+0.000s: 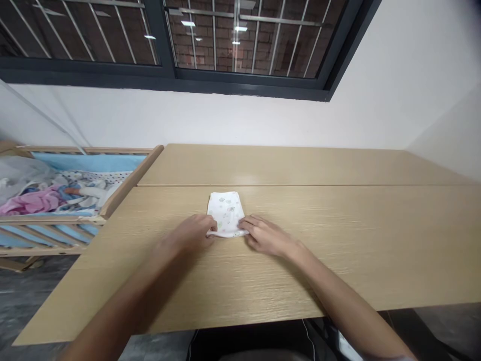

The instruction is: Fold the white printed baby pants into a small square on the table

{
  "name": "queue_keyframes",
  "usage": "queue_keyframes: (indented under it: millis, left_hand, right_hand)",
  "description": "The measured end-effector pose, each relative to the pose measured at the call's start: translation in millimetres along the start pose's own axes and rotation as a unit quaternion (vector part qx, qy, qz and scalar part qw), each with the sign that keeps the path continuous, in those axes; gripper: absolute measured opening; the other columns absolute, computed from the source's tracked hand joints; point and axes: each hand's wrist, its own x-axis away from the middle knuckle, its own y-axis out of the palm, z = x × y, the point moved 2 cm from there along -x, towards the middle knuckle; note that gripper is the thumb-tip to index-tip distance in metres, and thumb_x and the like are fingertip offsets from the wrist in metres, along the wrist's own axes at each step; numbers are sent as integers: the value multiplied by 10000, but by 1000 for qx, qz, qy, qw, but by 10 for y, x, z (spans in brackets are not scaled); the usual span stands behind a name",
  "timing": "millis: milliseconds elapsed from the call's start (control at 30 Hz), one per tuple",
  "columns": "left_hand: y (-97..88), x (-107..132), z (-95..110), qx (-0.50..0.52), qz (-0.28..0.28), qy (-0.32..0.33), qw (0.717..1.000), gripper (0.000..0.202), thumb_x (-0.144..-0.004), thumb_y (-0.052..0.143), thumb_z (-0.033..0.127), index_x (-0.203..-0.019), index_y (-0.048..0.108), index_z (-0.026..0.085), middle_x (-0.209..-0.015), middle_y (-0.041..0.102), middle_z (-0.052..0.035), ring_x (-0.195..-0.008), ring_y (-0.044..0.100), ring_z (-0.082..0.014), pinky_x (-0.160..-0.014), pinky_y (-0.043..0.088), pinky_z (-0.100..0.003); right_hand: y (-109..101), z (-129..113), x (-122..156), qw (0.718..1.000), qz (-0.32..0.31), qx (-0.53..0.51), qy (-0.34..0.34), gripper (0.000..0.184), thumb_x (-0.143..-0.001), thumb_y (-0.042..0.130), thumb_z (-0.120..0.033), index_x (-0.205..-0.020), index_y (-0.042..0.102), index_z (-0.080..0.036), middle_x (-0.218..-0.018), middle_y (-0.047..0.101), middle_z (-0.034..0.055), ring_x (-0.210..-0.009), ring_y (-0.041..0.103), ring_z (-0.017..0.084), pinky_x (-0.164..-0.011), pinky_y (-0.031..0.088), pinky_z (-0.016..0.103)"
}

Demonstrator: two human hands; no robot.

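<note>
A small white cloth with a sparse pastel print (226,210) lies folded into a narrow rectangle on the light wood table (300,265). My left hand (191,234) holds the cloth's near left corner, its fingertips on the fold. From the other side, my right hand (265,235) grips the near right corner. The near edge of the cloth is partly hidden under my fingers.
A wooden crib with blue padding (131,180) stands against the table's left side, holding pink and white bedding. A seam (300,185) crosses the tabletop behind the cloth. A white wall and a barred window (240,40) stand beyond the table.
</note>
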Motion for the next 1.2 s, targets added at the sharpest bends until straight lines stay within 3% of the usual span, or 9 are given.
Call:
queue_keyframes:
  millis: [200,333,500,567,667,867,967,1100,1200]
  left_hand:
    - [27,-24,22,-5,11,0,1000,181,-846,492,151,-883,661,203,-962,717,-78,-943,653,-243,-832,477,-347]
    - [-41,-2,74,27,9,14,999,203,-818,516,179,-947,671,201,-1044,710,-81,-1023,635,-246,-901,469,-357]
    - [-212,56,125,171,-115,-10,979,168,-767,540,229,-866,676,226,-865,715,-9,-813,652,-205,-727,467,-300]
    - [-272,59,133,226,-121,-9,967,162,-771,523,239,-850,664,222,-857,705,3,-798,648,-195,-697,460,-285]
    - [-303,31,115,237,-96,-18,967,180,-792,490,248,-836,661,214,-861,705,3,-773,639,-188,-661,449,-281]
    - [-169,-80,60,116,61,-98,987,252,-900,457,316,-981,672,213,-899,721,-13,-794,647,-188,-697,472,-288]
    - [-14,-142,47,72,101,-132,984,260,-927,426,289,-1000,658,199,-947,717,-55,-866,651,-220,-763,487,-324]
    - [121,-190,34,39,133,-157,978,265,-940,424,269,-1045,653,186,-1068,713,-108,-1028,634,-275,-906,493,-396]
    - [138,-175,83,13,165,-166,972,328,-945,417,248,-1175,626,140,-1219,669,-173,-1178,579,-329,-1032,449,-482]
  right_hand:
    - [42,-6,19,1000,2,20,9,386,-897,510,-142,-1260,637,-118,-1423,565,188,-1313,528,310,-1127,404,508]
    - [-60,-35,-1,999,-16,-30,6,364,-888,488,-126,-1210,658,-137,-1316,647,162,-1273,561,292,-1126,393,501]
    - [-263,-74,30,982,-59,-172,57,273,-900,479,-156,-1078,678,-215,-1005,710,57,-903,661,221,-853,512,390]
    - [-289,-61,44,964,-75,-240,87,269,-911,464,-167,-1086,663,-215,-929,698,32,-741,631,181,-700,492,330]
    - [-237,-13,36,941,-65,-310,118,249,-926,446,-180,-1076,644,-204,-908,689,23,-692,605,161,-637,457,296]
    - [19,153,-34,928,116,-300,186,259,-957,488,-292,-1186,552,-191,-1122,677,85,-960,634,214,-819,493,343]
    - [166,229,-63,914,176,-290,224,312,-957,511,-360,-1222,493,-197,-1077,676,86,-931,636,223,-803,503,355]
    - [315,282,-108,896,212,-303,244,292,-948,529,-422,-1133,491,-198,-941,660,60,-801,628,216,-723,518,355]
    - [291,239,-117,900,251,-260,244,281,-961,509,-429,-1117,522,-195,-1025,643,108,-893,634,246,-796,541,406]
